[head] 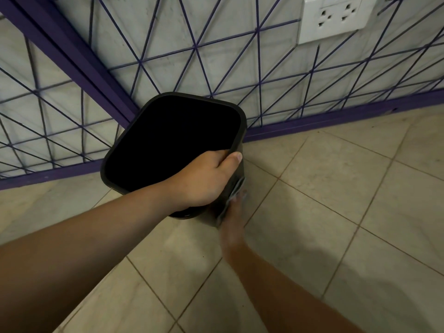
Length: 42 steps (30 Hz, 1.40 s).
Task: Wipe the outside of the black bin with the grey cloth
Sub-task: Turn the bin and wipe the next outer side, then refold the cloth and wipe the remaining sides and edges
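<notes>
Looking down from the head cam: black bin (134,150) tipped over toward the camera, dark open mouth facing up, held off the tiled floor (324,188) right by the corner. Left hand (204,177) clamped on the near rim, fingers curled down inside the mouth, thumb laid along the outer edge on the right. Right hand (231,219) lower down, pressing the grey cloth (236,188) against the bin's right outer wall. Only a folded strip of cloth peeking out between hand and plastic, rest tucked under the palm. Can't really make out how those fingers sit, a bit blurred and mostly seen edge-on, so no calling whether curled round the cloth or flat on it.

Behind the bin: purple metal frame (79,66) with thin crisscross wires making triangles, pale concrete-looking wall (168,27) showing through. White double socket (334,18) up at the top right on that wall. Beige floor tiles with brownish grout lines, soft shadow on the right side.
</notes>
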Available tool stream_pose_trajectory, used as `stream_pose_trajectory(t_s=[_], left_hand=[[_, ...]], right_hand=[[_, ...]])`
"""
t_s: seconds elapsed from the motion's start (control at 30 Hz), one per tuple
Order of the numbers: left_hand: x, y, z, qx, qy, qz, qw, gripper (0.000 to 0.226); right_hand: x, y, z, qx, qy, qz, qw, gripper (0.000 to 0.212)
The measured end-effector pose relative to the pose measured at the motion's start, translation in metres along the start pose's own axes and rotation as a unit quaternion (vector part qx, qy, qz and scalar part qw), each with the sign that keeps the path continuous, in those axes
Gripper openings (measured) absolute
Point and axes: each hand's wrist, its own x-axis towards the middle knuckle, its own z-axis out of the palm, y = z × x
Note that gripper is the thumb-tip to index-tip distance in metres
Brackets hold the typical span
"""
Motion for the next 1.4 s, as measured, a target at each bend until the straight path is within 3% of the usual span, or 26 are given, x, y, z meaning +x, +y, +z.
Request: stream_pose_trajectory(t_s=[0.07, 0.2, 0.37, 0.5, 0.6, 0.7, 0.77, 0.87, 0.93, 1.07, 1.17, 1.33, 1.4], left_hand=[[0.000, -0.001, 0.000, -0.008, -0.004, -0.006, 1.000, 0.047], [0.000, 0.001, -0.001, -0.033, -0.008, -0.011, 0.999, 0.044], [-0.001, 0.004, 0.001, -0.031, -0.011, -0.017, 0.999, 0.043], [-0.002, 0.003, -0.001, -0.027, -0.009, -0.015, 0.999, 0.048], [-0.003, 0.004, -0.002, -0.015, -0.013, -0.019, 1.000, 0.051], [-0.003, 0.006, -0.003, -0.009, -0.021, -0.032, 0.999, 0.051], [-0.004, 0.006, -0.004, -0.002, -0.029, -0.044, 0.999, 0.046], [-0.009, 0.012, -0.008, 0.004, -0.054, -0.050, 0.997, 0.045], [-0.015, 0.014, -0.009, 0.019, -0.073, -0.048, 0.996, 0.047], [-0.030, 0.013, -0.016, 0.043, -0.116, -0.067, 0.990, 0.055], [-0.041, 0.016, -0.022, 0.052, -0.162, -0.087, 0.981, 0.058], [-0.050, 0.012, -0.035, 0.059, -0.205, -0.093, 0.973, 0.013], [-0.051, 0.008, -0.042, 0.065, -0.212, -0.085, 0.971, 0.014]], right_hand=[[-0.031, 0.000, 0.015, -0.015, -0.009, -0.013, 1.000, 0.090], [0.000, -0.013, 0.019, -0.070, 0.037, -0.102, 0.992, 0.096], [0.064, -0.019, -0.012, -0.039, 0.037, 0.001, 0.999, 0.113], [0.040, -0.020, 0.000, -0.030, 0.068, 0.044, 0.996, 0.060], [0.000, -0.010, 0.008, -0.050, 0.061, 0.057, 0.995, 0.054], [-0.025, -0.001, -0.004, -0.184, 0.059, 0.091, 0.977, 0.049], [-0.031, -0.005, -0.016, -0.236, 0.066, 0.118, 0.962, 0.034], [-0.037, -0.029, -0.025, -0.243, 0.096, 0.116, 0.958, 0.033], [-0.038, -0.043, -0.031, -0.220, 0.127, 0.111, 0.961, 0.038], [-0.032, -0.072, -0.043, -0.040, 0.198, 0.142, 0.969, 0.034], [-0.030, -0.084, -0.051, 0.057, 0.169, 0.099, 0.979, 0.036], [-0.032, -0.097, -0.054, 0.077, 0.163, 0.072, 0.981, 0.023], [-0.033, -0.097, -0.052, 0.053, 0.161, 0.073, 0.983, 0.026]])
